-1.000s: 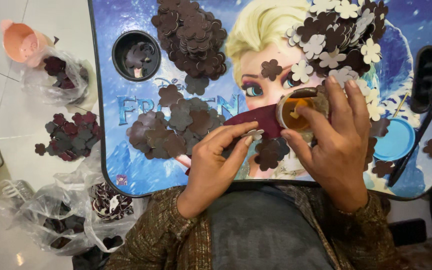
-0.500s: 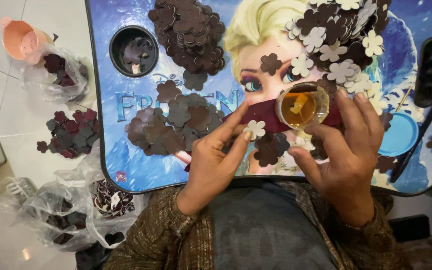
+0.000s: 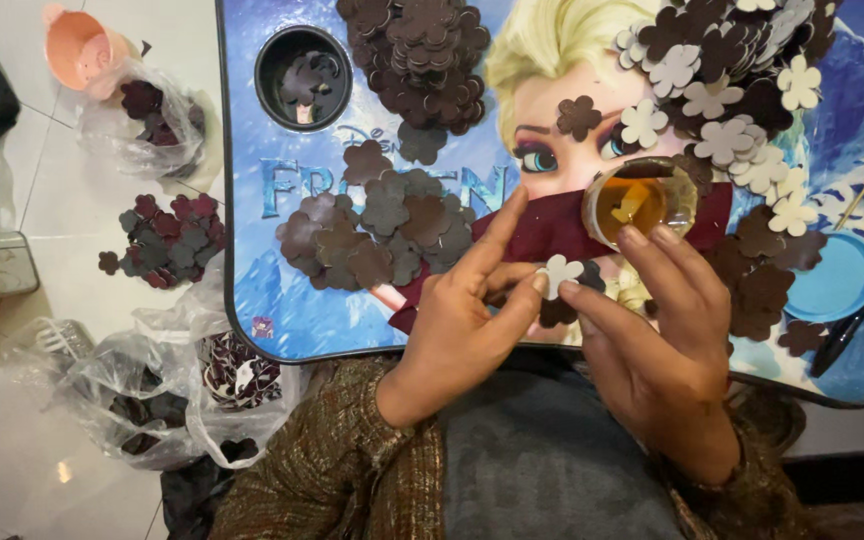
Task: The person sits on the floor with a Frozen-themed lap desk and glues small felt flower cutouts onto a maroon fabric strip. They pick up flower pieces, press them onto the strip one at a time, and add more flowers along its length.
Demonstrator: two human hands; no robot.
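Observation:
My left hand (image 3: 472, 310) and my right hand (image 3: 652, 340) meet over the near edge of a blue cartoon-printed lap table (image 3: 252, 300). Between their fingertips they pinch a small white flower-shaped cutout (image 3: 559, 272). Fingers of my right hand rest against a clear round cup of amber liquid (image 3: 640, 200). A dark red strip of material (image 3: 552, 225) lies under the hands. Piles of brown flower cutouts (image 3: 377, 225) and mixed white and brown ones (image 3: 732, 90) lie on the table.
A round black cup hole (image 3: 303, 78) sits in the table's top left, a blue lid (image 3: 834, 278) at right. On the floor at left are plastic bags of dark cutouts (image 3: 152, 390), a loose maroon pile (image 3: 162, 240) and an orange cup (image 3: 77, 48).
The white flower cutout has appeared between my fingertips, and both hands have drawn closer together around it. The amber cup has stayed against my right fingers.

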